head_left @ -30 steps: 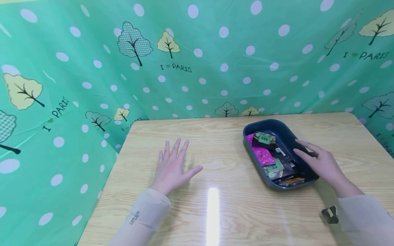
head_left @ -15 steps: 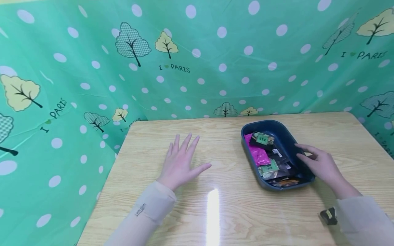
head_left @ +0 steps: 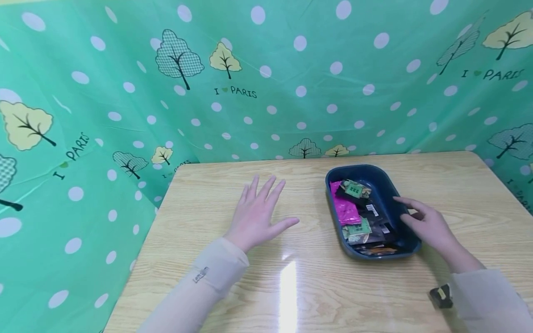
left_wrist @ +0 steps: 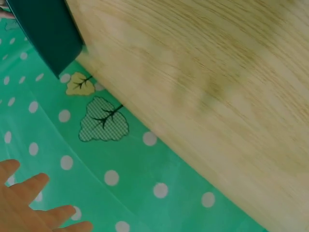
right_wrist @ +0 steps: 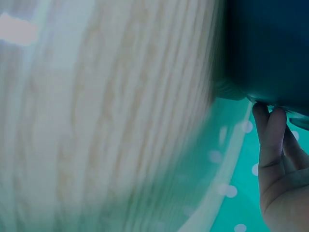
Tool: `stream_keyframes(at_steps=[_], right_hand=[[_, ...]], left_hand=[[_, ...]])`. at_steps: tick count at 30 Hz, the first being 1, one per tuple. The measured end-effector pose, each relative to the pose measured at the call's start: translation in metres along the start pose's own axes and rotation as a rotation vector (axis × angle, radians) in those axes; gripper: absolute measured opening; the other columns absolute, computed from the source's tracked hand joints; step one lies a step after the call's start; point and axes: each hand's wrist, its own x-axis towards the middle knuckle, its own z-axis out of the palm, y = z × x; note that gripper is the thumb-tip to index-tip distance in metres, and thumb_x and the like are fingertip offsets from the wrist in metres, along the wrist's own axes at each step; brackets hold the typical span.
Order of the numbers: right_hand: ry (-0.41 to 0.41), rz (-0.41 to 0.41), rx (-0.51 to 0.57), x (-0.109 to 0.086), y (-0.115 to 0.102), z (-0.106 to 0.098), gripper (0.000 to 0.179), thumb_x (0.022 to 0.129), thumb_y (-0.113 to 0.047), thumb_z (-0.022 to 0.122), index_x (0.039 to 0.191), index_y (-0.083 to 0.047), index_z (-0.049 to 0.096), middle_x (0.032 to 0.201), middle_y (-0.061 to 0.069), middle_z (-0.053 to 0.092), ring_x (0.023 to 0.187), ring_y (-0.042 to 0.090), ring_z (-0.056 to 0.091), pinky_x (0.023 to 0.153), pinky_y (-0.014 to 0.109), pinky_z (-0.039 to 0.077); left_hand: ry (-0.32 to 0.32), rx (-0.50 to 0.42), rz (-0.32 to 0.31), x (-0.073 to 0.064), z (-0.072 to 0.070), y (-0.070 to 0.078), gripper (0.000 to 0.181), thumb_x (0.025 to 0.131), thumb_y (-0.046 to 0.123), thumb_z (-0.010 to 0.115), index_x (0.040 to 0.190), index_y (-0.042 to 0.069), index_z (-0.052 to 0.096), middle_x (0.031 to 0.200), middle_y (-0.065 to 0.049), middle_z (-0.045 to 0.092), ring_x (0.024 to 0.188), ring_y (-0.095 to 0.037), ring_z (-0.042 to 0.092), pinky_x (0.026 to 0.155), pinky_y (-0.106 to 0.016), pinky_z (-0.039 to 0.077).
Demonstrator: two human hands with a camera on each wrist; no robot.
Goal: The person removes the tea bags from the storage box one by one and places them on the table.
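A dark blue plastic bin stands on the right half of the table, slightly turned. Inside lie a bright pink packet, a black packet with a green label, another green-labelled packet and darker ones beneath. My right hand pinches the bin's right rim; in the right wrist view its fingers meet the edge of the bin. My left hand hovers over the table left of the bin, fingers spread, holding nothing. The bin's outer wall shows in the left wrist view.
The wooden table ends at the back against a green dotted curtain, which also hangs at both sides. A small black device sits at my right cuff. Light glares off the table's front.
The bin has turned a little and shifted slightly left, with my right hand staying at its rim. My left hand has moved rightward, towards the bin, fingers still spread.
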Motion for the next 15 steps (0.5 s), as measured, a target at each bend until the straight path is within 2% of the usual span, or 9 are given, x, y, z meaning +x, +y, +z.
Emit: stream_keyframes(at_steps=[5, 11, 13, 15], right_hand=[[-0.009, 0.014, 0.052, -0.001, 0.004, 0.003, 0.05, 0.102, -0.018, 0.05, 0.149, -0.004, 0.04, 0.143, 0.036, 0.042, 0.106, 0.047, 0.058, 0.073, 0.03, 0.048], [-0.037, 0.047, 0.149, -0.002, 0.009, 0.004, 0.053, 0.103, -0.024, 0.049, 0.153, -0.013, 0.036, 0.149, 0.034, 0.035, 0.121, 0.05, 0.049, 0.076, 0.018, 0.044], [-0.053, 0.06, 0.181, -0.001, 0.01, 0.004, 0.054, 0.104, -0.027, 0.049, 0.154, -0.017, 0.034, 0.153, 0.033, 0.031, 0.127, 0.052, 0.043, 0.085, 0.025, 0.049], [-0.072, 0.076, 0.231, 0.0, 0.012, 0.004, 0.055, 0.104, -0.028, 0.049, 0.155, -0.02, 0.033, 0.157, 0.031, 0.025, 0.135, 0.054, 0.033, 0.1, 0.044, 0.047]], left_hand=[[-0.012, 0.021, 0.03, 0.005, 0.002, 0.008, 0.091, 0.087, 0.079, 0.043, 0.158, 0.027, 0.021, 0.165, -0.001, 0.022, 0.153, -0.037, 0.009, 0.122, -0.054, 0.012], [0.005, 0.021, 0.069, 0.011, 0.002, 0.016, 0.09, 0.088, 0.077, 0.045, 0.158, 0.025, 0.023, 0.164, -0.002, 0.026, 0.153, -0.038, 0.012, 0.122, -0.055, 0.014], [0.016, 0.015, 0.082, 0.013, 0.002, 0.019, 0.089, 0.088, 0.076, 0.045, 0.158, 0.024, 0.024, 0.163, -0.003, 0.028, 0.152, -0.038, 0.014, 0.122, -0.054, 0.015], [0.027, 0.014, 0.1, 0.015, 0.002, 0.021, 0.089, 0.089, 0.075, 0.047, 0.157, 0.023, 0.026, 0.162, -0.004, 0.029, 0.152, -0.038, 0.016, 0.122, -0.053, 0.016]])
